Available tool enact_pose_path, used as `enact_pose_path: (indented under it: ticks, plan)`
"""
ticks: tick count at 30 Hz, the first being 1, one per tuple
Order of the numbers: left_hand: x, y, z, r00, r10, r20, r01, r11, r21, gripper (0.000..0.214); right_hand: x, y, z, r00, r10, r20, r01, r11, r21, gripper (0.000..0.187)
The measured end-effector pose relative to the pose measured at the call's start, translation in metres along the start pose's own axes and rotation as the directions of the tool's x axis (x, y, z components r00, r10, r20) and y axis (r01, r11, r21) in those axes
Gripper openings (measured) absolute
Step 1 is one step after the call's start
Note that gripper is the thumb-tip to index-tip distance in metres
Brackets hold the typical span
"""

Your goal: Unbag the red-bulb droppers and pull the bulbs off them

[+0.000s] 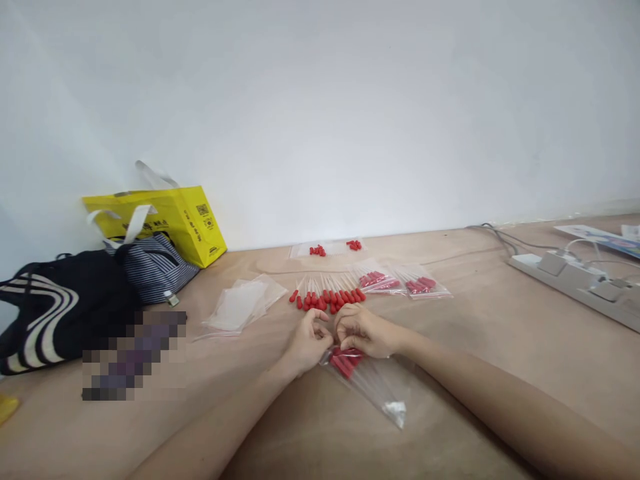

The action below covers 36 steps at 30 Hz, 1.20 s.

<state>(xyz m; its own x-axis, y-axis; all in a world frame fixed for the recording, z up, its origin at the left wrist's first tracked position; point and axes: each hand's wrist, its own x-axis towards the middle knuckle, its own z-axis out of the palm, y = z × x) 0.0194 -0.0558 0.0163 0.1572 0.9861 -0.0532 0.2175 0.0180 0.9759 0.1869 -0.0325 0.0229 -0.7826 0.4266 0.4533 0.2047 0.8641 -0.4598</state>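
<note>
Between my hands lies a clear zip bag (375,383) of glass droppers, slanting toward the lower right. The droppers' red rubber bulbs (345,362) sit at its top end and their thin tips point away from the bulbs. My left hand (309,341) is closed at the bag's top left corner. My right hand (364,331) pinches the same top edge, fingers bent; the exact grip is partly hidden. Just beyond my fingers, several loose red-bulbed droppers (327,298) lie in a fan on the table.
Two filled zip bags (424,285) lie right of the loose droppers; another packet (330,249) is by the wall. Flat clear bags (240,307) are at left. A yellow bag (200,227), striped pouch (160,267) and black bag (65,313) stand left, a power strip (575,287) right.
</note>
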Motion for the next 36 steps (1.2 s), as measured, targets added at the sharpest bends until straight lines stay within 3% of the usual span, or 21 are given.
enact_pose_path:
  ticks: [3,5,9,11,13,16,19,23,25,28,33,36]
  plan:
    - [0.002,0.001,-0.004,1.0,-0.002,-0.006,0.002,1.0,-0.004,0.026,-0.001,-0.006,-0.006,0.999,0.003,-0.038,0.0,0.998,0.067,0.017]
    - [0.002,0.001,-0.007,1.0,0.03,-0.008,-0.03,0.999,-0.014,0.018,-0.005,-0.009,-0.009,0.991,0.083,-0.101,-0.075,0.994,0.073,0.022]
    - [-0.002,-0.001,-0.009,0.999,0.052,-0.006,-0.052,0.999,-0.013,0.013,-0.024,-0.016,-0.007,0.905,0.381,-0.188,-0.38,0.924,0.042,0.079]
    - [-0.004,-0.001,-0.009,0.999,0.02,0.028,-0.019,1.0,-0.023,0.021,-0.037,-0.019,-0.003,0.863,0.478,-0.165,-0.485,0.874,-0.003,0.091]
    - [-0.006,-0.001,-0.01,0.995,-0.011,0.099,0.015,0.999,-0.041,0.028,-0.047,-0.022,0.0,0.866,0.49,-0.103,-0.496,0.867,-0.048,0.098]
    - [-0.009,-0.001,-0.013,0.98,0.017,0.198,-0.021,1.0,0.016,0.032,-0.054,-0.023,0.001,0.88,0.473,-0.034,-0.475,0.878,-0.063,0.097]
    - [-0.011,0.002,-0.02,0.96,0.109,0.258,-0.163,0.967,0.197,0.032,-0.053,-0.02,0.0,0.888,0.461,-0.008,-0.46,0.886,-0.05,0.093]
    - [-0.011,0.01,-0.028,0.892,0.147,0.428,-0.312,0.884,0.348,0.02,-0.052,-0.018,-0.002,0.901,0.433,-0.002,-0.433,0.901,-0.027,0.086]
    - [-0.01,0.012,-0.029,0.895,0.157,0.417,-0.332,0.859,0.389,0.019,-0.051,-0.018,-0.003,0.908,0.419,-0.007,-0.419,0.908,-0.02,0.083]
    - [-0.007,0.01,-0.027,0.931,0.198,0.306,-0.329,0.817,0.473,0.018,-0.05,-0.018,-0.004,0.919,0.395,-0.01,-0.395,0.918,-0.022,0.08]
    - [-0.004,0.003,-0.026,0.901,0.252,0.353,-0.403,0.785,0.47,0.017,-0.049,-0.017,-0.005,0.915,0.403,-0.01,-0.403,0.915,-0.018,0.077]
    - [-0.002,-0.001,-0.027,0.911,0.261,0.32,-0.393,0.788,0.475,0.018,-0.048,-0.017,-0.004,0.911,0.413,-0.012,-0.413,0.91,-0.019,0.077]
